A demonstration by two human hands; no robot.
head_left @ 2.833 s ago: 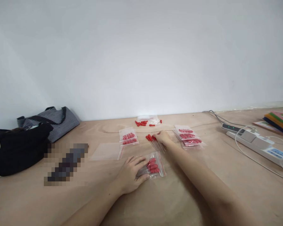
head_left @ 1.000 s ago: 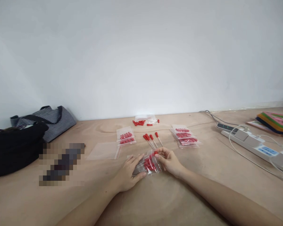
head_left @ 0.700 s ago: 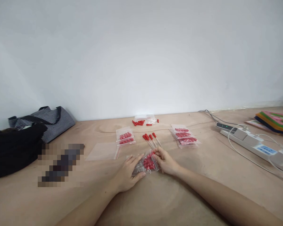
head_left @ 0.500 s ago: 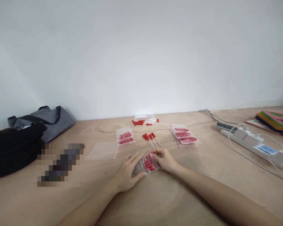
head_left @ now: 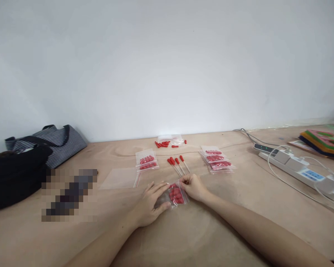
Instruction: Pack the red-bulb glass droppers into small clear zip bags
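On a tan tabletop [head_left: 100, 237], two bare hands flank a clear plastic zip bag of red bulbs [head_left: 176, 194]

At the near middle of the surface, the bag lies flat between the hands, its red, rounded contents bunched toward the right-hand edge. The left hand [head_left: 149, 207] is spread open, its fingers extended over the left part of the bag and its thumb lying along the near side. The right hand [head_left: 195, 188] pinches the bag's right edge near its far corner, thumb and fingertips drawn together; whether anything else is held between them cannot be told. The hands are apart from each other.

Just beyond the bag, four slim, pale sticks with red bulb tips [head_left: 177, 161] fan out on the table. Filled clear bags with red contents sit on either side: a smaller group [head_left: 147, 161] to the left, a larger overlapping stack [head_left: 215, 159] to the right. A flat, translucent plastic bag [head_left: 119, 178] lies beyond the left hand. Near the pale wall [head_left: 167, 74], loose red bulbs [head_left: 164, 145] rest beside more clear plastic packaging [head_left: 169, 139].

At far left are a black fabric bag [head_left: 19, 178], a gray-striped fabric bag [head_left: 69, 146] and a dark, pixelated object [head_left: 72, 193]. At far right, a white power strip [head_left: 292, 165] with plugs and cables sits near a stack of multicolored sheets [head_left: 323, 141].
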